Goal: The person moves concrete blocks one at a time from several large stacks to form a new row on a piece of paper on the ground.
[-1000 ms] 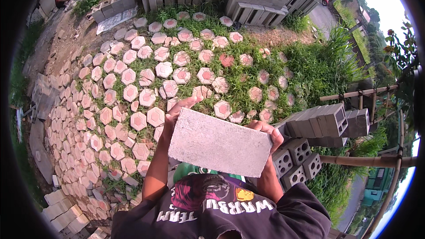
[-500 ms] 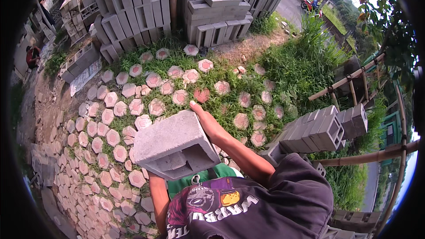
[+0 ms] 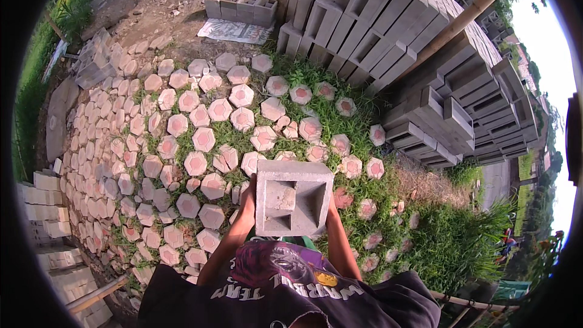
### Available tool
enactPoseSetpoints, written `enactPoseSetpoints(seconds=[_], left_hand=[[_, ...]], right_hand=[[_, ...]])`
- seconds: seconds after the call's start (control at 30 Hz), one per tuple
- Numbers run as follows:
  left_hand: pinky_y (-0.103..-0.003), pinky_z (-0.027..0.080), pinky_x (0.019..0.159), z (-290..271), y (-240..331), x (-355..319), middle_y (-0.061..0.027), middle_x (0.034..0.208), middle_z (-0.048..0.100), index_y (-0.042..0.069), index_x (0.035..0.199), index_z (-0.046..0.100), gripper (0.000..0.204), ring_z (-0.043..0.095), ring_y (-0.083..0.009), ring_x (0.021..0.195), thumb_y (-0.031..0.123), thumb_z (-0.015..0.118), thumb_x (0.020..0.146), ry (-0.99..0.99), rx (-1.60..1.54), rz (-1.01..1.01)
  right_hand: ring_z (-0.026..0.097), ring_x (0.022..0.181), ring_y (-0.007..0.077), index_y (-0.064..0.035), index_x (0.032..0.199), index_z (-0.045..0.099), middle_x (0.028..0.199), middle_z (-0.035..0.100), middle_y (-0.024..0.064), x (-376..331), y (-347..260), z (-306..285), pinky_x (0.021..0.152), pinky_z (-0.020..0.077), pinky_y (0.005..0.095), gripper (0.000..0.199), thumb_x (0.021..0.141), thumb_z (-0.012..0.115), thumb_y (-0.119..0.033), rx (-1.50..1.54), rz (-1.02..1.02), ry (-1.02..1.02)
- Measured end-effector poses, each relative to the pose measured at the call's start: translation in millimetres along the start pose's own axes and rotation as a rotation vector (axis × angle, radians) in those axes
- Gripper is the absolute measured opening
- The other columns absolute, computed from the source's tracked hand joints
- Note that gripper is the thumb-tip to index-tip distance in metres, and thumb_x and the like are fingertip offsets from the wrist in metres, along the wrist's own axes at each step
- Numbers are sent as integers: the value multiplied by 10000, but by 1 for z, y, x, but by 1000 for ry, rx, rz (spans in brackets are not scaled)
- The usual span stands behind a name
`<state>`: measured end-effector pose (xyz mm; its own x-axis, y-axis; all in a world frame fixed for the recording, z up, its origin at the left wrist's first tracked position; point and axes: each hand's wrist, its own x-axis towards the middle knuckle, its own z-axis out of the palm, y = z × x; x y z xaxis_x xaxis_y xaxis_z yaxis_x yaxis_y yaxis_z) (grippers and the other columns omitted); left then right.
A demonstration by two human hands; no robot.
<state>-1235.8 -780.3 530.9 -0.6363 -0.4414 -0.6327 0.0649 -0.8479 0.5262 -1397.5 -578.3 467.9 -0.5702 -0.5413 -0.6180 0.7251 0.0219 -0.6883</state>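
A grey hollow concrete block is held up in front of my chest, its open cavities facing me. My left hand presses against the block's left side, and my right hand grips its right side. Most fingers of both hands are hidden behind the block. Below it lie hexagonal paving stones with pinkish centres, set among grass.
Tall stacks of concrete blocks stand at the far right, with a bamboo pole leaning across them. A short row of blocks sits beside a printed sheet. More blocks are piled at left.
My view and body have turned left toward the paved ground. The block, tilted before with my right hand over its far edge, is now squarer between both hands.
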Motion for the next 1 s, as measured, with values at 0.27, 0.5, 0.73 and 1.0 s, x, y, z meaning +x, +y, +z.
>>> enactPoseSetpoints(seconds=[0.27, 0.5, 0.73, 1.0], left_hand=[[-300, 452, 837, 47, 128, 102, -85, 1105, 625, 10, 1228, 569, 616, 578, -179, 954, 542, 412, 959, 75, -14, 102], [-298, 452, 829, 84, 193, 202, -83, 1086, 629, 7, 1213, 578, 612, 578, -176, 941, 539, 412, 960, 113, -20, 121], [-296, 452, 820, 127, 281, 306, -82, 1068, 633, 4, 1197, 588, 609, 579, -173, 928, 536, 412, 961, 188, -25, 174], [-294, 453, 811, 161, 391, 427, -80, 1046, 638, 0, 1180, 599, 605, 580, -169, 913, 534, 413, 962, 238, 18, 187]], right_hand=[[555, 1047, 195, -49, 1339, 457, 1212, 567, 76, 120, -120, 127, 930, 450, 320, 673, 961, 331, -591, 53, 140, -96], [528, 1121, 209, -44, 1388, 402, 1298, 518, 95, 248, -197, 171, 978, 422, 331, 714, 953, 329, -606, 9, 111, -166], [525, 1120, 198, -39, 1380, 417, 1292, 522, 95, 383, -292, 240, 978, 422, 330, 720, 949, 339, -611, -35, 88, -255], [552, 1093, 202, -41, 1367, 429, 1269, 544, 92, 526, -331, 297, 955, 447, 328, 673, 969, 321, -574, 73, 153, -293]])
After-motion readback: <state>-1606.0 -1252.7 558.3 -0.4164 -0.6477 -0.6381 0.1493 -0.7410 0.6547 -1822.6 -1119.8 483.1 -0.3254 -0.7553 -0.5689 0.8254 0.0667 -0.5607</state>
